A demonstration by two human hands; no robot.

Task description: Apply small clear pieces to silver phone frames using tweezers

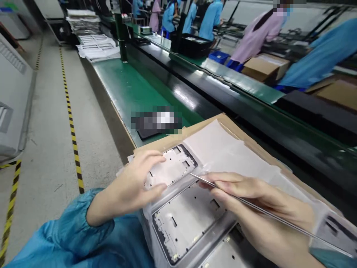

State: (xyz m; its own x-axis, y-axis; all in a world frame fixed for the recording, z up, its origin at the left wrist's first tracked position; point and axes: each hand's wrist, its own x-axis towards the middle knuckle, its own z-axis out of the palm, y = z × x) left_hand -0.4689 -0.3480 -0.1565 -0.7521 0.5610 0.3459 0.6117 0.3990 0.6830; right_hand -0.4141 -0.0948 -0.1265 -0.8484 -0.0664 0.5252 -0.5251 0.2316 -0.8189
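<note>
My left hand grips the near edge of a white metal phone frame with thumb and fingers closed on it. My right hand pinches long thin metal tweezers, whose tip rests at the frame's right edge. A second frame in a grey rim lies just below, and part of a third shows at the bottom. All sit on translucent plastic sheets over a cardboard box.
A green workbench and black conveyor belt run to the far end. Stacks of white trays stand at the back. Several people in blue and pink coats work across the line. Grey floor with yellow-black tape lies left.
</note>
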